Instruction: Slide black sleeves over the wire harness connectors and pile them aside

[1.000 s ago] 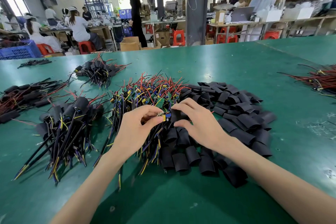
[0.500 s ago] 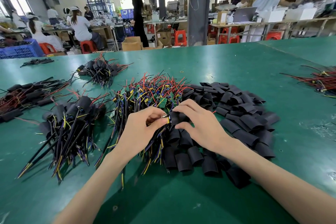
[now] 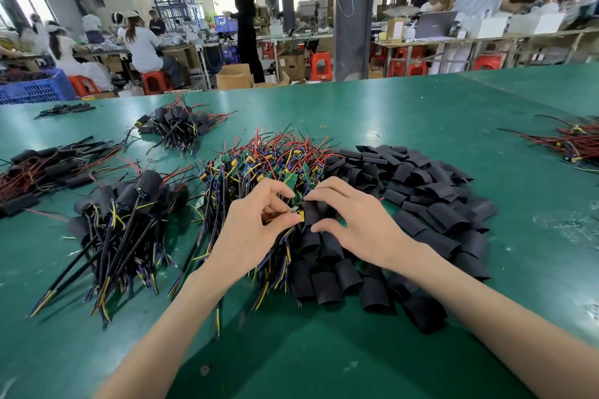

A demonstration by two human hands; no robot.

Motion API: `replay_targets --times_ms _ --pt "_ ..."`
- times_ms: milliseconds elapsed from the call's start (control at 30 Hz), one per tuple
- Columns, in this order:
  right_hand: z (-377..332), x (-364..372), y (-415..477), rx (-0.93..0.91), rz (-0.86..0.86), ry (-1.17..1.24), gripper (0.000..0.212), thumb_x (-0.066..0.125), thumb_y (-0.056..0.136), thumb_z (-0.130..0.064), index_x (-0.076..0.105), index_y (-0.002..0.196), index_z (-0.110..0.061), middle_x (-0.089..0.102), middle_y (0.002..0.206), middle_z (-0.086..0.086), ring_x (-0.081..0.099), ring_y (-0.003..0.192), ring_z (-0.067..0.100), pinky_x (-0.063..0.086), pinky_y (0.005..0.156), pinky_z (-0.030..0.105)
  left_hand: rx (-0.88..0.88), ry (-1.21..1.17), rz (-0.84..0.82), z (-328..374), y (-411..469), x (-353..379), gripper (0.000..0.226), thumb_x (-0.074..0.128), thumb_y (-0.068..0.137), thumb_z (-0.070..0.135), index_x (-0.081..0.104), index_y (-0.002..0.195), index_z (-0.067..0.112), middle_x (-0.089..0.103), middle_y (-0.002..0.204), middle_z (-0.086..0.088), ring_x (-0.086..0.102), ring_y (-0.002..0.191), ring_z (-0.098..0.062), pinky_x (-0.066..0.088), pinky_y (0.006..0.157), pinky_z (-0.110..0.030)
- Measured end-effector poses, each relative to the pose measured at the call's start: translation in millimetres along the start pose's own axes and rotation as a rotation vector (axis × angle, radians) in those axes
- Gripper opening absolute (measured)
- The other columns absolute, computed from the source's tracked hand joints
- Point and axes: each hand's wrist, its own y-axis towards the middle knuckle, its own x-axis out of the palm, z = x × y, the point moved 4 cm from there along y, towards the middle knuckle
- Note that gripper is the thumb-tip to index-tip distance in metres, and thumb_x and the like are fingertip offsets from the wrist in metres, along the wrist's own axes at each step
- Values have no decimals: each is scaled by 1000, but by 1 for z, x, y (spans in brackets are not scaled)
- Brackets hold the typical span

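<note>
My left hand point(image 3: 256, 230) pinches a wire harness connector point(image 3: 296, 213), a small yellow and metal piece, between thumb and fingers. My right hand point(image 3: 353, 223) pinches a black sleeve point(image 3: 310, 212) whose mouth sits partly over that connector. Both hands meet above the pile of bare harnesses point(image 3: 269, 168) with red, yellow and blue wires and green boards. Loose black sleeves point(image 3: 421, 197) lie heaped to the right. A pile of sleeved harnesses point(image 3: 126, 217) lies to the left.
More harness piles lie at the far left point(image 3: 42, 168), back centre-left point(image 3: 178, 126) and the right edge point(image 3: 573, 146) of the green table point(image 3: 405, 126). Beyond the far edge people work at benches, with red stools, cardboard boxes and a blue crate point(image 3: 35, 87).
The black sleeve has slid further over the connector, hiding more of it. My hands have stayed together above the pile.
</note>
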Motion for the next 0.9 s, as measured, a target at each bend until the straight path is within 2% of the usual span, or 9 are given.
replay_targets --times_ms 167,333,533,700,900 --pt "-12 -4 0 -106 44 -173 35 73 79 -18 62 110 -8 61 108 5 61 81 28 51 67 40 -45 -41 24 -3 1 -1 31 77 75 6 58 93 22 68 69 13 58 64 2 40 67 -6" --pt "-19 -5 -1 -174 43 -276 33 75 77 -15 64 106 -4 63 102 9 63 78 28 52 64 38 -91 -78 18 -3 0 1 27 77 75 9 59 93 20 69 69 16 60 65 2 41 68 -7" --pt "-12 -8 1 -40 68 -138 32 67 85 -21 61 114 -9 59 110 5 60 79 30 50 70 41 -83 -20 34 1 0 -4 21 74 78 9 65 92 22 71 80 9 65 78 0 45 75 -8" --pt "-10 -4 0 -1 46 -115 33 66 85 -25 60 115 -11 57 112 2 59 81 30 49 71 41 -75 52 67 2 -1 -6 25 73 78 4 64 74 27 68 73 9 61 68 1 46 69 -9" --pt "-9 -1 1 -2 39 -128 33 66 85 -25 60 114 -11 57 112 4 60 84 32 50 71 43 -69 31 59 3 -1 -2 12 73 78 4 70 77 15 68 70 5 57 61 0 42 63 -8"
